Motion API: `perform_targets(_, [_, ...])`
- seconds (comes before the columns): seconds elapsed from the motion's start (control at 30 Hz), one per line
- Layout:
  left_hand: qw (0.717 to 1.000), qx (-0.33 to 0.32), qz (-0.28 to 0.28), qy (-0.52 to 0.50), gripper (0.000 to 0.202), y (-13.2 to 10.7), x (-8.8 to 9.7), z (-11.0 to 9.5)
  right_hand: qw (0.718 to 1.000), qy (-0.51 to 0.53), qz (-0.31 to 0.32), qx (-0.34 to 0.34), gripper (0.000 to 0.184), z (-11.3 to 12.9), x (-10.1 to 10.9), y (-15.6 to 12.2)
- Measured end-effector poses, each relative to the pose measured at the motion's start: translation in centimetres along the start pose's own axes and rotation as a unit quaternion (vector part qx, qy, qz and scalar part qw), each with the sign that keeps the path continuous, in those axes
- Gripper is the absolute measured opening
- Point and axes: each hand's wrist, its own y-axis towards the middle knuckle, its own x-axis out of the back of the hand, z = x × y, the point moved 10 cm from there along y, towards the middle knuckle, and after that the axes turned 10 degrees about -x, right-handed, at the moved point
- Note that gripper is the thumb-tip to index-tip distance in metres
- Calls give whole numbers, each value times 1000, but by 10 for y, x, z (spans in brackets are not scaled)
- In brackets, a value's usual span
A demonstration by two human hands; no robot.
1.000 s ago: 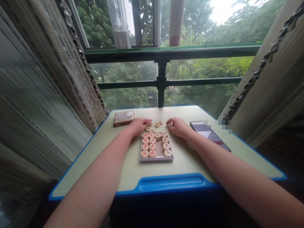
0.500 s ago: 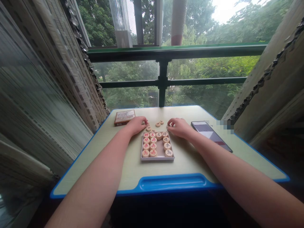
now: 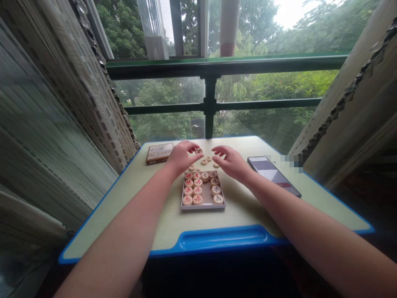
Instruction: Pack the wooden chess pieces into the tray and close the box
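Between thumb and fingers, my left hand (image 3: 183, 156) pinches a round wooden Chinese chess piece (image 3: 199, 151), lifted with its marked face showing. My right hand (image 3: 230, 162) is across from it with fingers apart and nothing between them. A loose chess piece (image 3: 216, 165) lies just under its fingertips. Several more loose pieces (image 3: 204, 162) are on the table between the hands. Nearer to me, an open white box tray (image 3: 203, 208) holds rows of pieces, red-marked on the left and dark-marked on the right. A gap in its third column shows the tray's floor.
The box lid (image 3: 159, 153) lies beyond my left forearm. A phone (image 3: 273, 176) rests at the right of the blue-edged table (image 3: 124, 215). A blue pen groove (image 3: 223, 239) runs along the front edge. Curtains hang at both sides, and a green railing (image 3: 229, 68) crosses the window.
My left hand has raised a chess piece from the table and moved it slightly right. My right hand has lifted off the piece near its fingers, and its fingers have spread.
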Motion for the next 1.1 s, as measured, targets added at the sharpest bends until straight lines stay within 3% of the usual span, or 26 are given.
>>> perform_targets(0.17, [995,-86,-5,48,27,1,1,-33,991,111,78,-15,27,8,-11,-6])
perform_targets(0.43, [996,-81,16,44,31,2,-1,-45,961,243,97,-94,21,-2,-13,-5])
perform_targets(0.67, [992,-117,41,10,20,2,-2,-52,963,237,66,-112,18,-11,-5,1])
perform_targets(0.97, [994,-101,15,-29,25,3,0,-50,967,223,64,-103,19,-8,-1,1])
perform_targets(1.1, [995,-85,15,-41,22,3,0,-45,977,196,37,-68,21,-5,7,1])
